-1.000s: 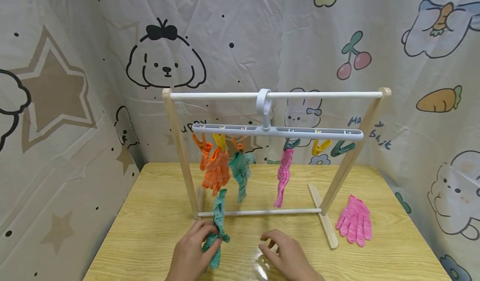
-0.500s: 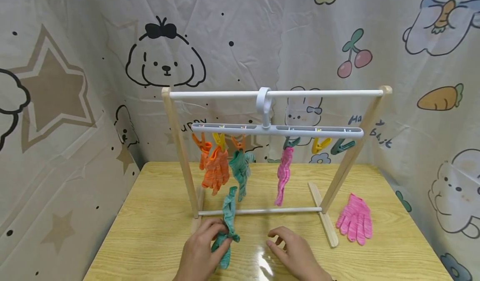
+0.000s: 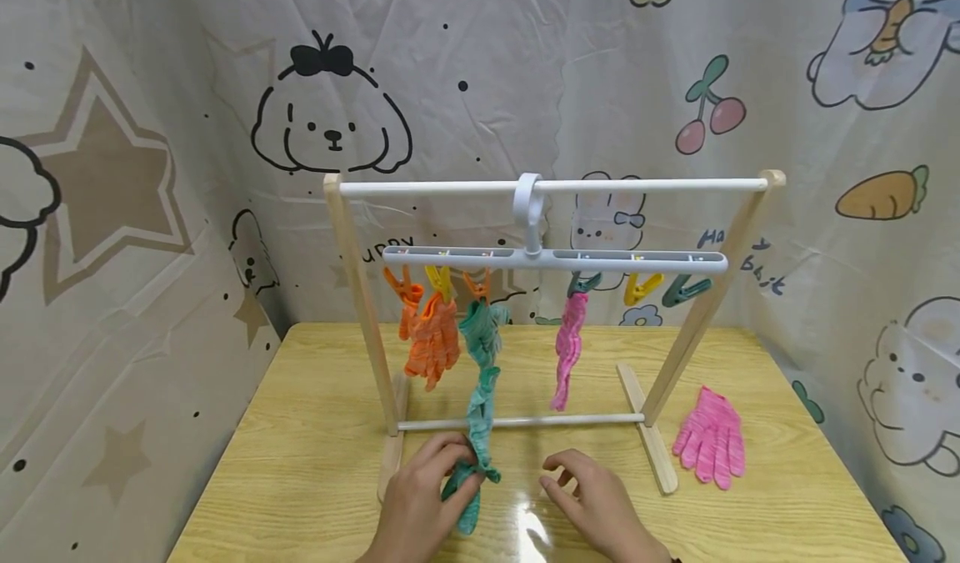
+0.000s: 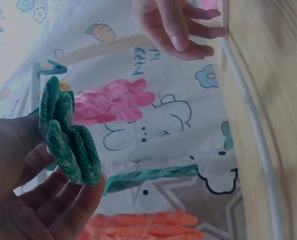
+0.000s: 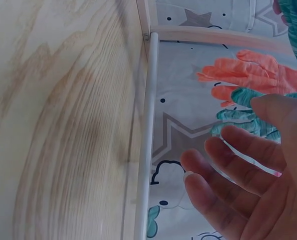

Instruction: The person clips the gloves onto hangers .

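Note:
My left hand (image 3: 431, 492) pinches a green knit glove (image 3: 482, 409) between thumb and fingers, in front of the rack. The glove is bunched lengthwise, one end pointing up and the other hanging below the hand; folded green fingers (image 4: 71, 137) face the left wrist camera. In the head view its top overlaps another green glove (image 3: 480, 334), which hangs from an orange clip (image 3: 476, 286). To the right, my right hand (image 3: 596, 505) is held over the table with fingers loosely bent and nothing in them.
A grey clip hanger (image 3: 630, 263) hangs on a wood-and-white rack (image 3: 420, 188). Orange gloves (image 3: 433, 342) and a pink glove (image 3: 570, 350) are clipped to it. Yellow (image 3: 642, 290) and dark green clips (image 3: 685, 292) hold nothing. Another pink glove (image 3: 711, 439) lies on the table at right.
My left hand has carried the green glove to the right, from beneath the orange gloves to beneath the hanging green one. My right hand has shifted slightly right.

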A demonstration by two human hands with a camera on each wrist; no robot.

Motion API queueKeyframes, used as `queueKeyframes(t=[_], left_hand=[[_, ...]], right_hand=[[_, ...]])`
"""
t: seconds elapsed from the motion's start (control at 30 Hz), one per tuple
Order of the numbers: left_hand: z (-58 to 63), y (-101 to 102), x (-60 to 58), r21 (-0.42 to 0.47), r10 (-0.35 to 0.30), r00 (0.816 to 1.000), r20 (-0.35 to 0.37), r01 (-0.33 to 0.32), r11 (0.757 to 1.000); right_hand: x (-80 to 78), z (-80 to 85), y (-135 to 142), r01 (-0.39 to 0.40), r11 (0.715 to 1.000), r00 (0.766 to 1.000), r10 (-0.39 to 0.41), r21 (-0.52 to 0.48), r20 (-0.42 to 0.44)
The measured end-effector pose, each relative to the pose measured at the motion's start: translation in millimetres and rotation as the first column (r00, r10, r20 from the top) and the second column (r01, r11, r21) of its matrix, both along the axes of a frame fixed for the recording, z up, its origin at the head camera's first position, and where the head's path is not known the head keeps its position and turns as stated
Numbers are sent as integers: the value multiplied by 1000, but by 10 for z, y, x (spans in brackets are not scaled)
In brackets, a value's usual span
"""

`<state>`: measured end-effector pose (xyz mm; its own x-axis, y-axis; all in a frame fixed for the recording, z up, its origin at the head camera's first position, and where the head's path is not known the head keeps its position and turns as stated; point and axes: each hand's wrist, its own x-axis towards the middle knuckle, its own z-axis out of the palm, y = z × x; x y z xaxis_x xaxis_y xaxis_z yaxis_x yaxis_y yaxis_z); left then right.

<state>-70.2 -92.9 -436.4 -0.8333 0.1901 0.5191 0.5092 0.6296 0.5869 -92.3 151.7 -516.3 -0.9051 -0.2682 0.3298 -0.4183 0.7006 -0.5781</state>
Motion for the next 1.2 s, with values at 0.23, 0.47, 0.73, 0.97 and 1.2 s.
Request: queueKeyframes(t=[0.23, 0.47, 0.73, 0.97, 1.2], left_hand=[[66, 57, 25, 35, -32, 998, -52, 34, 999], [142, 159, 28, 61, -56, 992, -116, 63, 996], [210, 304, 20, 90, -92, 983, -160, 107, 990], [238, 420, 37, 98, -123, 976, -182, 143, 985], [260, 559, 44, 71, -175, 964, -201, 193, 979]], right_hand=[[-1, 26, 48, 30, 1000, 1000, -30, 9, 7], [-21, 48, 118, 82, 997, 997, -82, 4, 11], [-47, 99, 231, 138, 990, 989, -137, -14, 50], [-52, 93, 321, 162, 986, 984, -160, -24, 72], [-56, 65, 400, 182, 983, 982, -180, -28, 62]])
